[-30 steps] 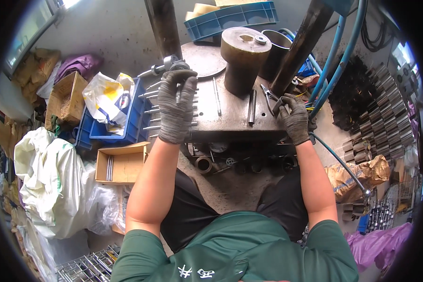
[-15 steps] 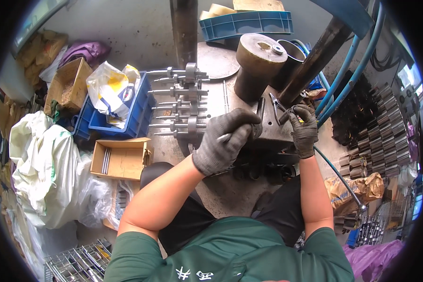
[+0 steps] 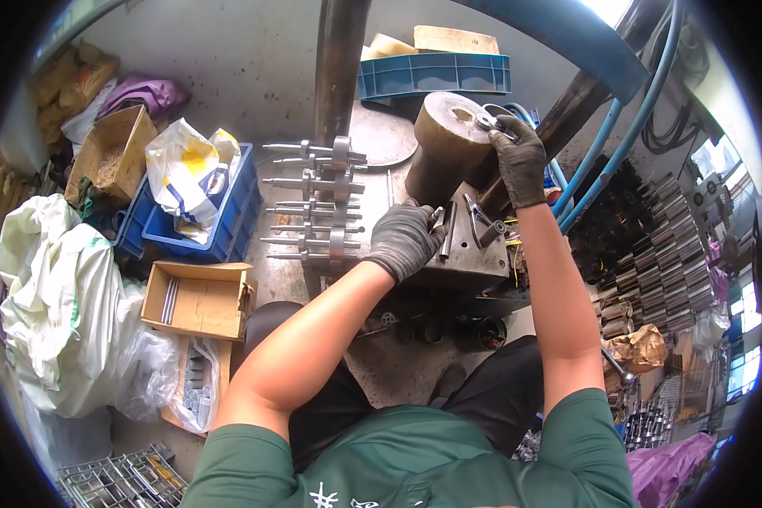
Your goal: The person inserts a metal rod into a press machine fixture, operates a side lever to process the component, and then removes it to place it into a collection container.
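Both my hands wear grey work gloves. My left hand (image 3: 405, 240) is closed above the near-left corner of a steel block (image 3: 474, 258), with the bright end of a slim metal rod (image 3: 437, 218) showing at its fingers; the rest is hidden. My right hand (image 3: 521, 162) reaches to the top of a thick steel cylinder (image 3: 449, 140) and pinches a small metal ring (image 3: 486, 121) at its right edge. Between the hands, a dark round bar (image 3: 450, 230), pliers (image 3: 477, 212) and a short dark tube (image 3: 492, 233) lie on the block.
Several shafts with round collars (image 3: 340, 186) lie in a row at the left. Beyond them are a blue crate (image 3: 244, 199) with a bag and a cardboard box (image 3: 196, 298). Blue hoses (image 3: 622, 140) and a slanted post stand at the right, near stacked metal tubes (image 3: 665, 258).
My right hand has moved up from the pliers to the ring on the cylinder; the short dark tube now lies on the block. My left hand has lowered slightly, and the view has shifted.
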Available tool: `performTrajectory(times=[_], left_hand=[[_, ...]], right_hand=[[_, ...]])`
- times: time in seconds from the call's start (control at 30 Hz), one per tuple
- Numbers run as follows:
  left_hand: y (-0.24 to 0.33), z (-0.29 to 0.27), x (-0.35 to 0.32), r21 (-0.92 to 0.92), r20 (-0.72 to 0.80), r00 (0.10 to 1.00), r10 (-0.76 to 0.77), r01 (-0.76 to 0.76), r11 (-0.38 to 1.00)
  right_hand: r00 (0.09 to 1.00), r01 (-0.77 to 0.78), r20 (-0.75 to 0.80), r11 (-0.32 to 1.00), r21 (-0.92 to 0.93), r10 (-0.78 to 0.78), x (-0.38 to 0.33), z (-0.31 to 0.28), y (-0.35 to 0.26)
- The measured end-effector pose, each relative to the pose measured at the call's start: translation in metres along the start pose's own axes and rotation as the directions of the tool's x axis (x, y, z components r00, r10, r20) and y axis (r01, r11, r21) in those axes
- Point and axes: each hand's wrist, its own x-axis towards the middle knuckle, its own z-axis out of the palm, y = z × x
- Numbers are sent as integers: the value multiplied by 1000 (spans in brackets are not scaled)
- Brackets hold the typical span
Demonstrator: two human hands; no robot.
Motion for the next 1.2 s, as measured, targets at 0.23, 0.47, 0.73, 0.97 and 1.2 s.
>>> performTrajectory(times=[0.23,0.47,0.73,0.97,1.2], left_hand=[[-10,4,0,-197,119,993,-28,51,979],[-23,5,9,-368,337,932,-135,262,892],[-52,43,7,-590,96,964,-250,257,765],[-37,28,-27,-984,180,982,-64,181,7],[66,-48,18,-922,-206,971,119,-233,308]], right_hand=[[989,53,150,903,-427,13,26,9,-14],[978,210,47,939,-272,-205,-7,-10,-25],[945,111,324,969,-219,-35,-194,-64,-51],[677,236,736,942,-238,16,-260,-69,-48],[371,269,904,908,-322,211,-249,-50,-30]])
